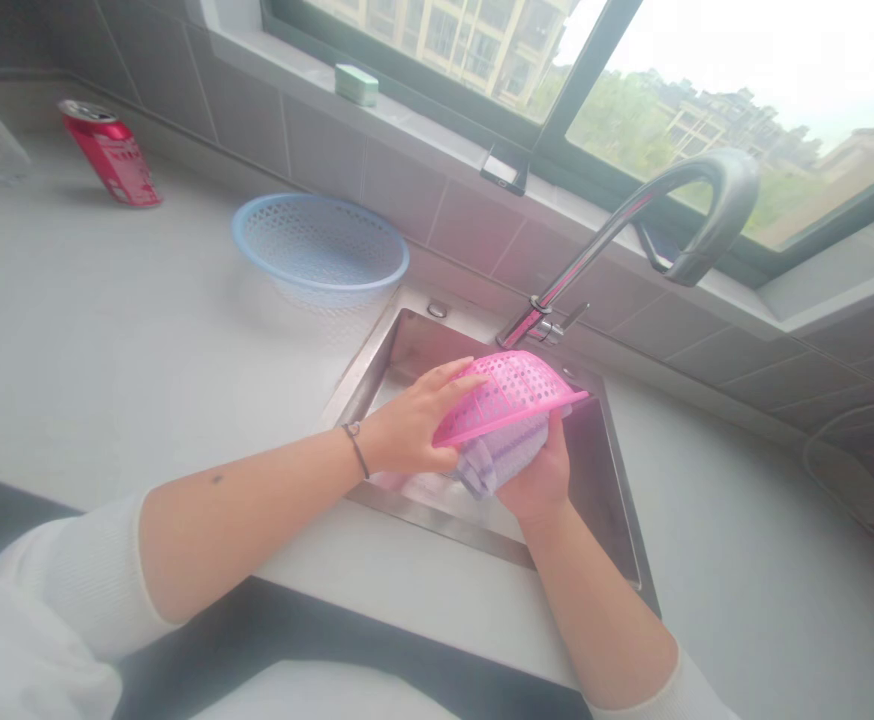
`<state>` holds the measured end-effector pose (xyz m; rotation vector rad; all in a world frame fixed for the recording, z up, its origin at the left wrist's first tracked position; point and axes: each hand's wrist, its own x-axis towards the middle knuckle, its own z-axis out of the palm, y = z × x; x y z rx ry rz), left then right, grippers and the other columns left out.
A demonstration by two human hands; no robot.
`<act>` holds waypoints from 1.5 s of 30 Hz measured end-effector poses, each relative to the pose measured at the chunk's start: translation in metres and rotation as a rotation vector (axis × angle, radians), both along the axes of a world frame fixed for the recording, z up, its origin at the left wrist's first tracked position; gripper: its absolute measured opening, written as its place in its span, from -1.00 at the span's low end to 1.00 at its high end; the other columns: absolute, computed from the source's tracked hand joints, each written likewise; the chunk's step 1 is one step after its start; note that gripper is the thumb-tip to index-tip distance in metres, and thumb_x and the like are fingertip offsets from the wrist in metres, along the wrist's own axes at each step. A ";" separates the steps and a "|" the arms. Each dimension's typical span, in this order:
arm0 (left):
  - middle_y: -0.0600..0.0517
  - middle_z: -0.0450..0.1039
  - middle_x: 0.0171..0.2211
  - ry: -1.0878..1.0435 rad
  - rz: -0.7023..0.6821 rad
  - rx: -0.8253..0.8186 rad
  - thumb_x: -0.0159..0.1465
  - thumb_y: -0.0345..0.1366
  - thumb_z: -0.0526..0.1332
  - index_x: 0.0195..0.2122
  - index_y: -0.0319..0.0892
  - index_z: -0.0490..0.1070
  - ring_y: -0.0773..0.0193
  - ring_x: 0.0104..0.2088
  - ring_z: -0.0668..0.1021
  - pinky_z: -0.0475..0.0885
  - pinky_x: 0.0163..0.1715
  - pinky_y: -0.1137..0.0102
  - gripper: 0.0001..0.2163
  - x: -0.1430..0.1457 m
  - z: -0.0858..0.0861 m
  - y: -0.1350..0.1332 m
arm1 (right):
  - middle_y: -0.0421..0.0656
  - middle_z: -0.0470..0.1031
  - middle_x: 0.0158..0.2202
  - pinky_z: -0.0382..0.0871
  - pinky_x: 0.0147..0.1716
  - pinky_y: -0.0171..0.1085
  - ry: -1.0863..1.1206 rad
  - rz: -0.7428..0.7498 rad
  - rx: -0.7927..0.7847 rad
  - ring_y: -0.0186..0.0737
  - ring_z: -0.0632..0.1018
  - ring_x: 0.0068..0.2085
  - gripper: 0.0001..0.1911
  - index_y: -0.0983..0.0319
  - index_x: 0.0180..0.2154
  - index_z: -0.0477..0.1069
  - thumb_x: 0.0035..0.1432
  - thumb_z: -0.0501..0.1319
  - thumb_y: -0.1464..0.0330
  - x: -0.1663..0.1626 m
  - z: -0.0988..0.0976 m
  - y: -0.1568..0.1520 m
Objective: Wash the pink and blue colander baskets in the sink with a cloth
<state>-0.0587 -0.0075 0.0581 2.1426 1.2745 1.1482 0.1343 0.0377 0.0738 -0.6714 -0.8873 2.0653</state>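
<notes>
The left hand (411, 430) is partly open, its fingers spread and curved over a pink perforated plastic basket (512, 395), holding it above a stainless steel sink (591, 440). The right hand (534, 480) is closed further around the basket's other side, pressing a lilac cloth (493, 460) against it. Beyond the left hand, a pale blue basket (317, 240) sits on the counter (107, 330); a chrome faucet (602, 243) arches beyond the right hand.

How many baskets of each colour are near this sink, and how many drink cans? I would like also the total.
Pink plastic basket: 1
Blue plastic basket: 1
Red drink can: 1
Total: 3
</notes>
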 end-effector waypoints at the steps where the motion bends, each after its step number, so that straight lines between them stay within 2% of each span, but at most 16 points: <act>1: -0.24 -0.05 0.47 0.013 -0.002 0.009 0.11 -0.37 0.33 0.41 -0.10 0.05 -0.12 0.48 0.06 0.05 0.44 -0.07 -0.17 0.000 -0.001 0.000 | -0.11 0.43 0.29 0.27 0.33 0.16 0.004 0.005 0.003 0.05 0.38 0.34 -0.28 0.09 0.22 0.38 0.29 -0.01 -0.22 0.000 0.000 0.000; 6: -0.27 -0.03 0.46 0.057 -0.025 0.108 0.14 -0.39 0.33 0.38 -0.12 0.09 -0.13 0.49 0.01 0.06 0.43 -0.11 -0.23 -0.003 -0.004 -0.001 | -0.14 0.46 0.26 0.23 0.35 0.18 0.029 0.019 0.020 0.03 0.39 0.34 -0.30 0.06 0.21 0.40 0.29 -0.01 -0.21 0.002 -0.001 0.002; 9: -0.19 0.02 0.46 0.080 -0.051 0.150 0.12 -0.42 0.34 0.35 -0.04 0.17 -0.12 0.49 0.05 0.08 0.42 -0.11 -0.25 -0.003 -0.001 -0.001 | -0.17 0.49 0.24 0.24 0.35 0.15 0.036 0.013 0.016 0.00 0.40 0.33 -0.34 0.06 0.17 0.43 0.31 -0.01 -0.19 0.002 -0.001 0.002; 11: -0.16 0.05 0.45 0.108 -0.059 0.177 0.13 -0.43 0.34 0.31 -0.02 0.26 -0.13 0.48 0.08 0.09 0.42 -0.12 -0.31 -0.002 0.001 -0.002 | -0.17 0.49 0.24 0.26 0.35 0.14 0.034 0.015 0.022 -0.01 0.40 0.32 -0.36 0.05 0.15 0.45 0.31 0.00 -0.18 0.002 0.000 0.001; 14: -0.23 0.11 0.42 0.147 -0.059 0.239 0.20 -0.41 0.31 0.26 -0.09 0.34 -0.15 0.47 0.12 0.10 0.41 -0.14 -0.43 0.000 0.003 -0.003 | -0.15 0.47 0.26 0.30 0.32 0.13 0.032 0.031 0.027 0.00 0.40 0.33 -0.35 0.06 0.15 0.44 0.30 0.00 -0.19 0.001 0.002 0.000; 17: -0.29 0.15 0.40 0.175 -0.048 0.271 0.26 -0.35 0.29 0.29 -0.16 0.33 -0.20 0.47 0.08 0.11 0.41 -0.15 -0.46 0.000 0.003 -0.003 | -0.14 0.48 0.25 0.33 0.31 0.13 0.045 0.038 0.013 0.00 0.42 0.32 -0.35 0.07 0.16 0.44 0.32 -0.03 -0.18 0.001 0.003 0.000; 21: -0.20 0.23 0.38 0.264 -0.060 0.307 0.32 -0.39 0.23 0.32 -0.07 0.27 -0.08 0.45 0.17 0.08 0.42 -0.15 -0.48 -0.003 0.003 0.000 | -0.12 0.48 0.26 0.31 0.32 0.13 0.031 -0.004 -0.010 0.00 0.44 0.31 -0.33 0.09 0.18 0.44 0.32 -0.02 -0.17 0.003 0.002 0.001; 24: -0.16 0.29 0.35 0.319 -0.064 0.450 0.33 -0.47 0.21 0.26 0.01 0.33 -0.06 0.43 0.24 0.24 0.37 -0.12 -0.51 -0.007 0.000 0.003 | -0.10 0.47 0.27 0.31 0.31 0.14 0.003 -0.055 -0.047 0.04 0.44 0.31 -0.28 0.12 0.16 0.46 0.30 -0.04 -0.20 0.005 -0.002 0.005; 27: -0.16 0.33 0.32 0.375 -0.040 0.551 0.37 -0.46 0.21 0.10 0.00 0.46 -0.08 0.39 0.31 0.47 0.23 0.03 -0.68 -0.009 -0.003 0.005 | -0.06 0.51 0.22 0.32 0.28 0.21 0.000 -0.087 -0.084 0.10 0.47 0.27 -0.25 0.13 0.10 0.50 0.30 -0.10 -0.23 0.008 -0.005 0.008; 30: -0.18 0.36 0.31 0.411 0.026 0.551 0.43 -0.40 0.16 -0.02 -0.10 0.50 -0.03 0.33 0.41 0.55 0.15 0.17 -0.82 -0.007 -0.005 0.005 | -0.03 0.55 0.18 0.31 0.26 0.28 -0.002 -0.087 -0.080 0.14 0.50 0.24 -0.24 0.14 0.09 0.50 0.28 -0.09 -0.24 0.010 -0.007 0.009; 35: -0.15 0.44 0.26 0.409 0.074 0.545 0.45 -0.34 0.14 -0.10 -0.16 0.49 0.07 0.23 0.53 0.58 0.11 0.26 -0.86 -0.003 -0.003 0.004 | -0.04 0.55 0.17 0.24 0.32 0.24 0.002 -0.118 -0.061 0.09 0.50 0.24 -0.26 0.14 0.12 0.48 0.28 -0.04 -0.23 0.011 -0.008 0.009; 41: -0.20 0.40 0.28 0.350 0.023 0.478 0.47 -0.39 0.09 -0.16 -0.19 0.48 0.06 0.28 0.48 0.54 0.17 0.24 -0.83 -0.007 -0.005 0.005 | -0.02 0.54 0.18 0.17 0.35 0.26 0.017 -0.120 -0.071 0.10 0.49 0.25 -0.24 0.16 0.11 0.48 0.29 -0.07 -0.24 0.011 -0.006 0.009; 45: -0.25 0.34 0.33 0.284 -0.046 0.416 0.47 -0.41 0.03 -0.19 -0.22 0.49 0.04 0.36 0.38 0.42 0.29 0.15 -0.77 -0.008 -0.007 0.008 | -0.03 0.54 0.18 0.15 0.36 0.26 0.019 -0.144 -0.077 0.09 0.48 0.26 -0.25 0.15 0.12 0.47 0.30 -0.08 -0.23 0.014 -0.006 0.011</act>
